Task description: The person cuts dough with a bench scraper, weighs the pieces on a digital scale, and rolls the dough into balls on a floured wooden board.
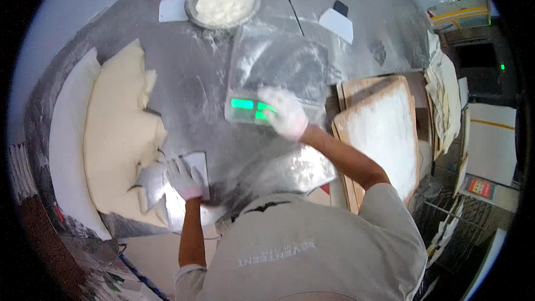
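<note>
My left hand (pixel 184 178), in a white glove, rests on a flat metal dough scraper (pixel 198 170) at the near edge of a big slab of pale dough (pixel 120 128). My right hand (pixel 283 112), also gloved, reaches out and touches the front of a digital scale (pixel 278 72) wrapped in clear plastic, beside its glowing green display (pixel 245 105). The scale's platform holds nothing. Whether the left hand grips the scraper or only presses on it is unclear.
A floured steel table (pixel 206 89) carries a metal bowl of flour (pixel 223 3) at the back, a white plastic scraper (pixel 171 9) beside it and another white scraper (pixel 337 22). Floured wooden boards (pixel 384 128) stand at the right. A white cloth (pixel 67 145) edges the dough.
</note>
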{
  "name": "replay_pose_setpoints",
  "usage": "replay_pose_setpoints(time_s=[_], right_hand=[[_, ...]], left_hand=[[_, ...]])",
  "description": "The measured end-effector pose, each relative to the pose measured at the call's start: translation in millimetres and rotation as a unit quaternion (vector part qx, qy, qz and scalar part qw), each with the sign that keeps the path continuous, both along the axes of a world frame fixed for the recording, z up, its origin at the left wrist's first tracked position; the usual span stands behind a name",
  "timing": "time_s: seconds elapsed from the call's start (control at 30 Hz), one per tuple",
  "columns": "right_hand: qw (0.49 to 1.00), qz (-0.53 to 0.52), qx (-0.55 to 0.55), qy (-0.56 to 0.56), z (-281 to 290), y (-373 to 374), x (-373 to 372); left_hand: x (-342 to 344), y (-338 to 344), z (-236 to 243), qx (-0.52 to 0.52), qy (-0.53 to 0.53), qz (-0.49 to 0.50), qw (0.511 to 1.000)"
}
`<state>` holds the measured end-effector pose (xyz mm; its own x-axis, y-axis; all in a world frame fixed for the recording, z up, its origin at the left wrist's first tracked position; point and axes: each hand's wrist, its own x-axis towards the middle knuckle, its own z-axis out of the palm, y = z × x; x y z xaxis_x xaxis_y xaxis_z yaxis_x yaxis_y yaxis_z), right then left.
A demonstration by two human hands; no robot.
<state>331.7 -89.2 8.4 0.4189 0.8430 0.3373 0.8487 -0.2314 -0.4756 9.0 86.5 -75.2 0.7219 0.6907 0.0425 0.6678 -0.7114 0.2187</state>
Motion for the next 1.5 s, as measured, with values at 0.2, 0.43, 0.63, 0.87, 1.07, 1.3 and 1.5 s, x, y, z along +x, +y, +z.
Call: replay_pose_setpoints(time_s=[0.2, 0.43, 0.63, 0.87, 1.07, 1.3, 1.5], right_hand=[[0.974, -0.088, -0.203, 0.039, 7.6, 186.2, 153.8], [0.965, -0.041, -0.257, -0.025, -49.2, 319.0, 212.0], [0.959, -0.056, -0.276, -0.017, -95.9, 352.8, 237.5], [0.946, 0.004, -0.324, -0.001, -98.5, 347.2, 204.0], [0.948, -0.02, -0.316, 0.024, -69.8, 327.8, 214.0], [0.948, -0.048, -0.314, 0.019, -72.9, 300.4, 216.4], [0.927, 0.038, -0.373, -0.012, -80.0, 332.9, 182.0]], left_hand=[[14.9, 10.9, 3.6, -0.002, -0.049, -0.011, 0.999], [24.4, 22.0, 12.0, -0.062, -0.068, 0.031, 0.995], [22.5, 30.6, 6.0, -0.083, -0.078, 0.022, 0.993], [17.6, 31.0, 3.9, -0.032, -0.091, 0.017, 0.995], [19.6, 28.8, 13.5, -0.049, -0.101, 0.02, 0.993], [20.1, 28.5, 19.2, -0.073, -0.096, 0.027, 0.992], [7.7, 27.8, 10.5, -0.028, -0.115, 0.022, 0.993]])
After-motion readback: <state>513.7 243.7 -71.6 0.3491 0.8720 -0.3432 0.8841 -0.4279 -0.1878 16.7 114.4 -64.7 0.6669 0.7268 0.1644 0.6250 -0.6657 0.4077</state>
